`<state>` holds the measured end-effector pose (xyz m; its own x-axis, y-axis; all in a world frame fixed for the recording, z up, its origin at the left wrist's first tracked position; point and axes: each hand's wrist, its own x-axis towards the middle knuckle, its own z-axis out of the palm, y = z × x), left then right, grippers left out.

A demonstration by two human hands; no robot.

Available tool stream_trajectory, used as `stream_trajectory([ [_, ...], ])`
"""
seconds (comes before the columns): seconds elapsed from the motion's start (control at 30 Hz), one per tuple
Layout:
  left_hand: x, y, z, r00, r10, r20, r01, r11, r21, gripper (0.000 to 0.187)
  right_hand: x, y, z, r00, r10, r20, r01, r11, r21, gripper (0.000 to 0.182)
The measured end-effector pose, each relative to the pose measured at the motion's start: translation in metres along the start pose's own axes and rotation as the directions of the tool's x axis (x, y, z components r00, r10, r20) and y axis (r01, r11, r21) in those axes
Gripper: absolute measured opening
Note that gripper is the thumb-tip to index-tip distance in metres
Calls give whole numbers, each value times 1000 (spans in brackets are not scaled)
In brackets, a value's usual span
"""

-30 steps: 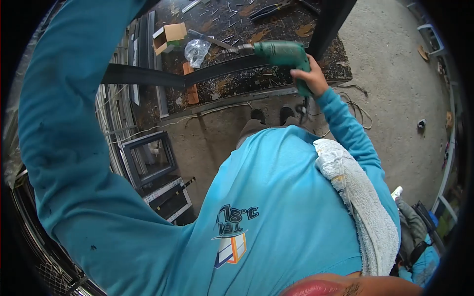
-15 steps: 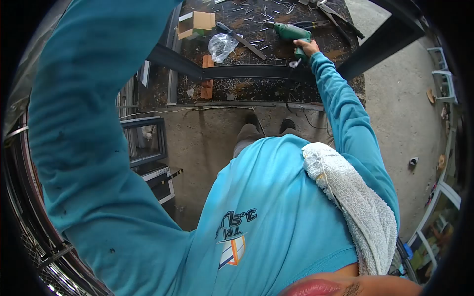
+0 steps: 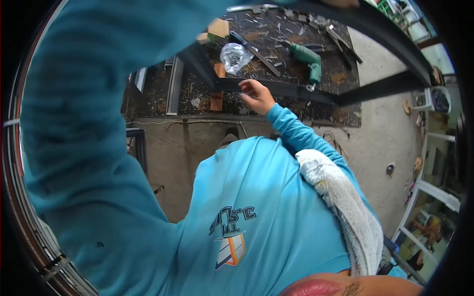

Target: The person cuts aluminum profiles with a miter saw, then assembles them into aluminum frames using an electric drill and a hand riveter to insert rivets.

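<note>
A dark metal frame (image 3: 370, 93) stands over the workbench (image 3: 148, 101), its lower bar crossing in front of me. My right hand (image 3: 258, 98) is at that lower bar, fingers loosely curved and apart, with nothing in them. My left arm (image 3: 74, 123) reaches up and forward past the top edge. Part of my left hand (image 3: 341, 2) shows blurred there against the frame's upper bar; most of it is cut off. A green power drill (image 3: 307, 60) lies on the bench beyond the lower bar.
On the bench are a flat file (image 3: 261, 59), a clear plastic bag (image 3: 234, 58), a small cardboard box (image 3: 218, 28), pliers (image 3: 340, 42), a reddish wood block (image 3: 216, 102) and scattered metal bits. White chairs (image 3: 437, 101) stand on the concrete floor at right.
My right hand has let go of the drill, now lying on the bench, and moved left and nearer to the lower bar. The frame has shifted right and down in view.
</note>
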<state>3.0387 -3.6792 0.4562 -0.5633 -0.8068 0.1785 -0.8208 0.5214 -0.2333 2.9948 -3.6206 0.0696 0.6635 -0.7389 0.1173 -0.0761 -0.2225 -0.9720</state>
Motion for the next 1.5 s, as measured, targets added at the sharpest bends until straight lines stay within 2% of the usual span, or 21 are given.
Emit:
stream_trajectory([
  [0.07, -35, -2, 1, 998, 16, -64, -17, 1000, -16, 37, 31, -21, 22, 973, -230, -3, 206, 875, -438, 58],
  [0.1, -56, -5, 2, 996, 18, -91, -20, 1000, -23, 37, 47, -13, 36, 986, -167, 30, 161, 862, -480, 75],
  [0.13, -77, -8, 3, 992, 24, -122, -27, 999, -28, 36, 60, -8, 47, 985, -161, 64, 171, 847, -504, 77],
  [0.2, -119, -19, 7, 986, 22, -166, -30, 999, -44, 34, 79, 0, 70, 985, -130, 109, 169, 828, -535, 80],
  [0.23, -140, -24, 10, 983, 19, -184, -30, 998, -56, 33, 82, -4, 76, 994, -39, 102, 86, 861, -502, 82],
  [0.27, -158, -29, 13, 979, 16, -201, -30, 997, -69, 32, 87, 13, 83, 999, -38, 36, 51, 849, -527, 78],
  [0.33, -190, -41, 17, 973, -6, -230, -17, 995, -94, 30, 90, 15, 86, 997, -28, 72, 64, 827, -559, 63],
  [0.37, -205, -47, 18, 969, -17, -247, -10, 994, -109, 30, 89, 7, 87, 993, -109, 43, 116, 843, -525, 54],
  [0.53, -262, -79, 17, 919, -120, -376, 53, 982, -183, 26, 91, 8, 90, 994, 74, 77, -34, 900, -434, 49],
  [0.6, -270, -111, 13, 846, -195, -497, 76, 965, -250, 24, 91, 13, 89, 998, -8, 69, 37, 902, -430, 48],
  [0.7, -287, -155, 43, 662, -405, -630, 119, 888, -445, 22, 94, 7, 88, 995, 38, 97, 11, 888, -460, 48],
  [0.77, -299, -169, 117, 542, -632, -554, 168, 728, -665, 21, 97, -4, 88, 993, 31, 118, 30, 874, -484, 48],
  [0.8, -307, -160, 173, 512, -735, -445, 203, 607, -769, 20, 96, -11, 88, 991, 35, 129, 35, 867, -497, 47],
  [0.83, -319, -132, 234, 506, -802, -316, 245, 485, -839, 20, 96, -18, 87, 991, -77, 110, 116, 902, -415, 46],
  [0.9, -357, -74, 330, 702, -679, 215, 492, 245, -835, 43, 102, -35, 84, 956, -290, 49, 293, 924, -245, 43],
  [0.93, -362, -39, 370, 665, -627, 406, 588, 104, -802, 59, 104, -49, 85, 960, -278, 30, 278, 933, -230, 49],
  [1.0, -354, 15, 394, 542, -649, 533, 746, 80, -661, 82, 107, -71, 85, 968, -249, -20, 239, 949, -205, 62],
  [1.03, -346, 30, 406, 527, -703, 477, 748, 117, -653, 79, 106, -67, 80, 972, -233, 20, 229, 936, -266, 70],
  [1.13, -332, 43, 417, 500, -757, 421, 734, 113, -670, 67, 104, -72, 87, 978, -196, -70, 191, 979, -72, 60],
  [1.3, -332, 56, 418, 465, -833, 298, 694, 134, -708, 54, 100, -91, 92, 982, -117, -145, 99, 987, -125, 44],
  [1.5, -339, 62, 422, 537, -819, 203, 741, 343, -577, 59, 100, -70, 101, 967, -151, -206, 143, 988, -53, 39],
])
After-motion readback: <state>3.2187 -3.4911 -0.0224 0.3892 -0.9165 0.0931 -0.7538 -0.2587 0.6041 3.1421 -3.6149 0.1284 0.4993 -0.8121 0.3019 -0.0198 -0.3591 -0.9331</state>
